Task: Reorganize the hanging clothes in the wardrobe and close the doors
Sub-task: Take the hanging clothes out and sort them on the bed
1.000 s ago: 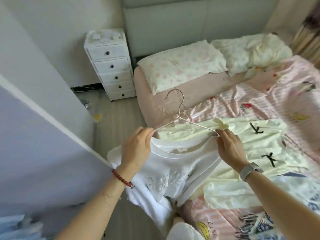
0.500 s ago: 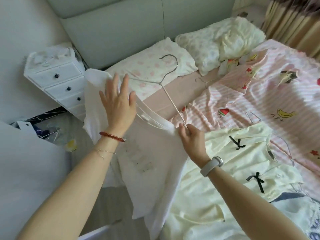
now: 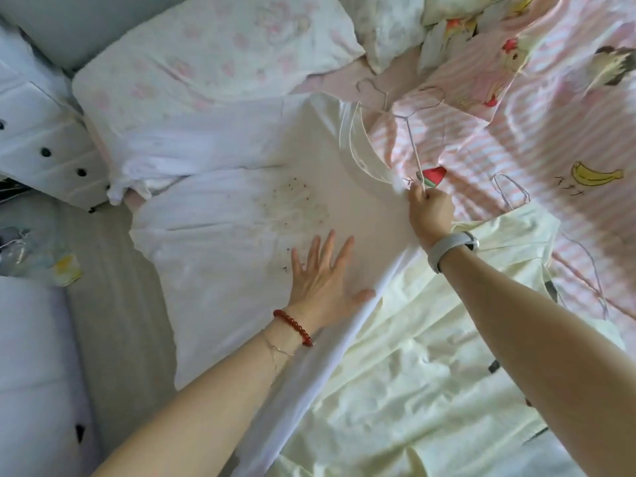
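Observation:
A white T-shirt (image 3: 223, 242) with a small beaded print lies spread flat across the bed edge, neckline toward the right. My left hand (image 3: 323, 273) presses flat on its front, fingers straight and spread. My right hand (image 3: 430, 208) pinches the arm of a thin pale wire hanger (image 3: 411, 139) at the shirt's shoulder; the hanger's hook lies on the pink bedding beyond the collar. A pale yellow garment (image 3: 430, 356) with black bows lies under my right forearm.
A pink striped cartoon duvet (image 3: 537, 139) covers the bed at right, with another wire hanger (image 3: 373, 92) on it. Two pillows (image 3: 206, 56) lie at the head. A white drawer chest (image 3: 41, 146) stands at the left, floor clutter below it.
The shirt was held up in the air on its hanger; it now lies flat on the bed. My left hand dropped onto its front. The view tilted down over the bed.

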The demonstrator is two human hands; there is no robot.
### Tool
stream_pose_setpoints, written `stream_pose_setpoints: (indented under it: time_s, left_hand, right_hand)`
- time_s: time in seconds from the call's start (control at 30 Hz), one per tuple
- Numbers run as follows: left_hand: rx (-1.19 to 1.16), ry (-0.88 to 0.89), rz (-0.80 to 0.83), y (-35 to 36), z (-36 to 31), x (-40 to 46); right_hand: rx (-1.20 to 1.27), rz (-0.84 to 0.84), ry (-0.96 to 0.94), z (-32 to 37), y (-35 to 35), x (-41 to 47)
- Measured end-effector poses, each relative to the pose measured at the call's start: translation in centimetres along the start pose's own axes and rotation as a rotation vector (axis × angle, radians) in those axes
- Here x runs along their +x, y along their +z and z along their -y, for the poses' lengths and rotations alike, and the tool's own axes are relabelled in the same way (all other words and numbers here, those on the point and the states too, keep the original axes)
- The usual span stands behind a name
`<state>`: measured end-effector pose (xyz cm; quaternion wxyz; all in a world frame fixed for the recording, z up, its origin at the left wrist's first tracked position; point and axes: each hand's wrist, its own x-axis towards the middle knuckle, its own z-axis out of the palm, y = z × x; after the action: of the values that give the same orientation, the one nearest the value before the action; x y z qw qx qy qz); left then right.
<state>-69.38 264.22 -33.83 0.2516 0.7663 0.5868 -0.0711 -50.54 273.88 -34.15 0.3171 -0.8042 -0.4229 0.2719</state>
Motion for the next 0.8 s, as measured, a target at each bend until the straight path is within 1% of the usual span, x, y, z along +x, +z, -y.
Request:
stream_pose_setpoints:
  time_s: [0.07, 0.17, 0.23, 0.3, 0.37, 0.43, 0.47, 0.53, 0.57, 0.63, 0.67, 0.7, 0.77, 0.8]
  left_hand:
    - [0.071, 0.021, -0.024, 3.2, -1.7, 0.4]
    - [0.142, 0.044, -0.131, 5.5, -2.1, 0.7]
    - [0.055, 0.042, -0.188, 5.3, -0.7, 0.8]
    - [-0.071, 0.001, -0.22, 3.9, 1.4, 0.9]
    - [-0.06, -0.064, -0.215, 2.2, 3.5, 1.1]
    - [-0.061, -0.125, -0.157, 1.2, 5.3, 1.3]
    - [-0.135, -0.14, -0.103, 1.0, 5.9, 1.5]
    - [-0.374, -0.16, -0.005, 0.7, 6.4, 1.7]
    - [-0.485, -0.181, 0.003, 0.4, 6.6, 1.8]
    - [-0.637, -0.209, -0.055, -0.5, 6.8, 1.9]
    - [-0.643, -0.187, -0.078, -1.0, 6.8, 1.9]
    - [-0.587, -0.146, -0.09, -1.6, 6.8, 1.9]
    - [-0.373, -0.033, -0.108, -2.7, 7.0, 2.7]
    - [-0.269, 0.018, -0.145, -3.3, 6.9, 3.6]
  right_hand:
    - [-0.032, 0.013, 0.014, -1.9, 1.0, 1.8]
    - [-0.085, 0.036, 0.028, -4.0, 1.1, 4.2]
    - [-0.093, 0.034, 0.046, -4.9, 0.5, 5.4]
    - [-0.1, 0.015, 0.064, -5.3, 0.0, 6.7]
    - [-0.101, 0.001, 0.074, -5.1, -0.3, 7.7]
    - [-0.084, 0.003, 0.07, -4.4, -0.3, 8.5]
    - [-0.078, -0.001, 0.07, -4.1, -0.3, 8.8]
    - [-0.084, -0.001, 0.071, -4.1, -0.3, 9.0]
    - [-0.089, 0.005, 0.075, -4.3, -0.2, 9.0]
    - [-0.094, 0.006, 0.073, -5.2, 0.2, 8.7]
    - [-0.104, -0.001, 0.066, -5.7, 0.2, 8.6]
    - [-0.113, -0.005, 0.059, -6.0, 0.2, 8.5]
    - [-0.112, -0.008, 0.048, -6.2, -0.2, 8.8]
    - [-0.115, -0.011, 0.041, -6.1, -0.5, 9.2]
